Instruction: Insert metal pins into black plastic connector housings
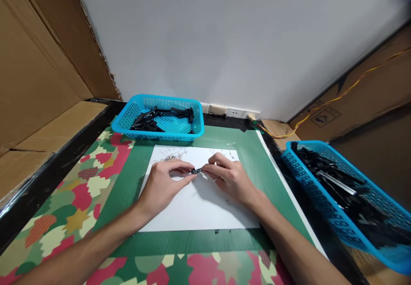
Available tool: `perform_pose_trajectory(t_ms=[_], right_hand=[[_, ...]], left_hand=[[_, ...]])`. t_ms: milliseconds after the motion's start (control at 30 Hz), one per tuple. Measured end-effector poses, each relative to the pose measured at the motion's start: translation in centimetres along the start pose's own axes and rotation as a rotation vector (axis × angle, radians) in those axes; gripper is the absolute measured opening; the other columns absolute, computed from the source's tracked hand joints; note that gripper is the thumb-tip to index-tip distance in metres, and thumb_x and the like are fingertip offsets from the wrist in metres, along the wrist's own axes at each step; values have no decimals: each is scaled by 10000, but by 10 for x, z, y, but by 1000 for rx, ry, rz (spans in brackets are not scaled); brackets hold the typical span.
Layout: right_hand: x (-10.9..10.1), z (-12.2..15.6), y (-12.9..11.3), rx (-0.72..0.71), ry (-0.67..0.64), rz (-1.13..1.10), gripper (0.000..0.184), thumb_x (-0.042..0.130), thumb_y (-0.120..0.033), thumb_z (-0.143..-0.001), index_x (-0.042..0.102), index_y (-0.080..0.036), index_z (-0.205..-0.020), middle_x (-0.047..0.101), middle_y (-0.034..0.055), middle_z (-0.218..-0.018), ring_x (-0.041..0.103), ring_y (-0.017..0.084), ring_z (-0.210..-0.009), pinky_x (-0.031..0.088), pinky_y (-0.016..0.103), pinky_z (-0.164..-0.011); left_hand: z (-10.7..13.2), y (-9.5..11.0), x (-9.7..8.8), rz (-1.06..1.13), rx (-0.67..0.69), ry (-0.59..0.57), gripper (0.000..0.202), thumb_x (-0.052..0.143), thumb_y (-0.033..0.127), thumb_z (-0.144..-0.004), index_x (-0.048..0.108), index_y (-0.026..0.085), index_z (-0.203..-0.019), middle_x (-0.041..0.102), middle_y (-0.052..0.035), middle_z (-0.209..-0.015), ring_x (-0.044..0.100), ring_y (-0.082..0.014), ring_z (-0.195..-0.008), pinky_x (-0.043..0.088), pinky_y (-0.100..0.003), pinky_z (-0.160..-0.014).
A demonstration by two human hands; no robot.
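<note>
A small black plastic part [196,171] is held between my two hands above a white sheet [192,212]. My left hand [167,180] pinches its left end between thumb and fingers. At the part's right end, the fingertips of my right hand [226,173] close in a pinch; a thin metal piece [217,179] shows under those fingers. Behind my left hand lies a pile of tiny metal pieces [170,158] on the sheet. A few more small bits are scattered near its upper right corner.
A blue basket [157,137] with several black parts stands at the back left. Another blue basket [308,186], full of black parts, is at the right. Wall sockets [234,113] and a yellow cable [308,118] lie behind. Cardboard [41,41] borders the left.
</note>
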State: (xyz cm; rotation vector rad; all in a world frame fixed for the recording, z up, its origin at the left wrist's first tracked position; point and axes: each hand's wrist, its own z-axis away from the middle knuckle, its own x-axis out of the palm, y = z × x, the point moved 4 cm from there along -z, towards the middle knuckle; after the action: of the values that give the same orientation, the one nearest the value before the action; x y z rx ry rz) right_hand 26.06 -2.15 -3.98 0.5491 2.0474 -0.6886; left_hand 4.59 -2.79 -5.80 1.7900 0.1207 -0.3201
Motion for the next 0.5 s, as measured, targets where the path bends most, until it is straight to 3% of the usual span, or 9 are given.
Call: perform_pose_trajectory(t_ms=[100,200,267,500], right_hand=[[-5,-4,-3,38,-37,-65,201,577,-205,-1055,737,-222,-1176,687,89,-1091,660,157,-781,508,273,-671],[-13,-11,-7,109,-86,-172,309,516,-232,-1089,623,-225,-1379,633,144,-1265,682,226,-1009,575,376,-886],[-16,-14,-8,134,-98,-210,378,438,-202,-1111,552,-236,-1470,606,155,-1295,663,238,-1087,571,405,-947],[-20,-14,-4,101,-66,-129,321,492,-171,-1094,726,-242,-1302,670,116,-1082,677,220,-947,576,359,-830]], left_hand=[[2,3,0,-82,66,1,163,840,297,-860,857,209,-996,825,-79,-990,773,-237,-870,643,-334,-816],[4,4,0,-144,116,-5,140,811,214,-865,849,210,-1000,820,-70,-962,766,-227,-842,626,-322,-783],[5,5,2,-177,140,-20,145,789,174,-866,838,207,-999,815,-64,-950,763,-222,-828,614,-317,-765],[8,13,5,-310,276,-104,164,698,105,-909,810,189,-994,786,-66,-927,744,-225,-840,565,-338,-778]])
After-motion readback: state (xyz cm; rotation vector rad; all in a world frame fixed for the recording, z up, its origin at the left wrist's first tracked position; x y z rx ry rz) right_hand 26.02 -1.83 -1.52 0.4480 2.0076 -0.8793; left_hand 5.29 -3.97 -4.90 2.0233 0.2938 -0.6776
